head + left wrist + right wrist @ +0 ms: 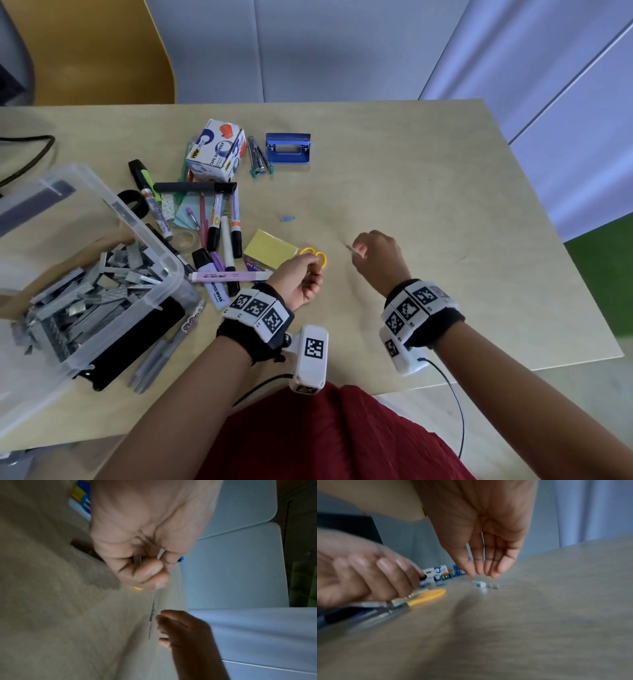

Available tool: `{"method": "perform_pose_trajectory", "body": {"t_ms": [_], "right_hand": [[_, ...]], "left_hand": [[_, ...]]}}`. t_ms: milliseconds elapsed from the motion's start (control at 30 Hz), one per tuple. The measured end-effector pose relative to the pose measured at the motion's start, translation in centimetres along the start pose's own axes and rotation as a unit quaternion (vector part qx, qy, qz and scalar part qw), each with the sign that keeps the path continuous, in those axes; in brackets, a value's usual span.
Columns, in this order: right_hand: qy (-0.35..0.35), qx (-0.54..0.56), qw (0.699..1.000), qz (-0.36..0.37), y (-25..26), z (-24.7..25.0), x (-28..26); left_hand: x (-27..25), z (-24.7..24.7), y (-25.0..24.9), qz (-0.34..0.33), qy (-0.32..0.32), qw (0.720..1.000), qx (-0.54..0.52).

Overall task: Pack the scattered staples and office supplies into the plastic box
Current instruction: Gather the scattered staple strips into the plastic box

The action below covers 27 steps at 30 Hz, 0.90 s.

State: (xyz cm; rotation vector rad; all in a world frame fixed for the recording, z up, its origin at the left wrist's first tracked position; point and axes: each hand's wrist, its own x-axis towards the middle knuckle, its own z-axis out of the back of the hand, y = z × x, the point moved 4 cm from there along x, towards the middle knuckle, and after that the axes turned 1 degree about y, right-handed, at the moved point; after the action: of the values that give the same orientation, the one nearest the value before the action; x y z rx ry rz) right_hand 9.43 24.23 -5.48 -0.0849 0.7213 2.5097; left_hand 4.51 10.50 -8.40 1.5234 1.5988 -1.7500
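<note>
A clear plastic box (pixel 163 270) at the table's left holds a heap of grey staple strips (pixel 85 291). My left hand (pixel 306 274) is curled into a fist, and a grey staple strip (pixel 137 561) shows inside it. Yellow-handled scissors (pixel 426 597) lie on the table just under and beyond that hand. My right hand (pixel 481 573) points straight fingers down, just above two small staple pieces (pixel 479 584); it holds nothing. In the left wrist view a thin staple strip (pixel 151 615) lies on the table beside the right hand (pixel 180 626).
Beyond the left hand lie a yellow sticky pad (pixel 270 248), several markers and highlighters (pixel 219 226), a tape dispenser carton (pixel 215 150), a blue hole punch (pixel 287 149) and a blue paper clip (pixel 287 218). Pens lie by the box's near corner.
</note>
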Motion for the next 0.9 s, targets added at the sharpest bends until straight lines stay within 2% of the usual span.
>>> {"method": "perform_pose_trajectory", "body": {"t_ms": [133, 333, 433, 500, 667, 800, 900], "right_hand": [[0.025, -0.061, 0.998, 0.008, -1.1, -1.0, 1.2], [0.037, -0.055, 0.998, -0.001, -0.8, -1.4, 1.5], [0.033, 0.011, 0.999, -0.013, -0.1, -0.3, 1.2], [0.021, 0.074, 0.997, 0.003, 1.3, 0.8, 0.3], [0.056, 0.147, 0.986, 0.050, 4.2, 2.0, -1.5], [-0.006, 0.146, 0.989, 0.024, 2.4, 2.8, 0.7], [0.008, 0.103, 0.994, -0.016, 0.1, 2.0, 2.6]], "left_hand": [[-0.1, -0.2, -0.9, -0.028, -0.013, 0.999, -0.018], [0.6, -0.9, -0.9, -0.021, 0.011, 0.999, -0.035], [0.8, -1.3, -1.2, -0.017, 0.019, 0.998, -0.050], [1.1, -1.7, -1.3, -0.023, 0.022, 0.998, -0.061], [1.4, -2.5, -1.3, -0.021, 0.011, 0.998, -0.060], [1.8, -2.2, -1.1, -0.002, 0.015, 0.999, -0.040], [1.9, -1.9, -0.9, 0.003, 0.038, 0.999, -0.032]]}}
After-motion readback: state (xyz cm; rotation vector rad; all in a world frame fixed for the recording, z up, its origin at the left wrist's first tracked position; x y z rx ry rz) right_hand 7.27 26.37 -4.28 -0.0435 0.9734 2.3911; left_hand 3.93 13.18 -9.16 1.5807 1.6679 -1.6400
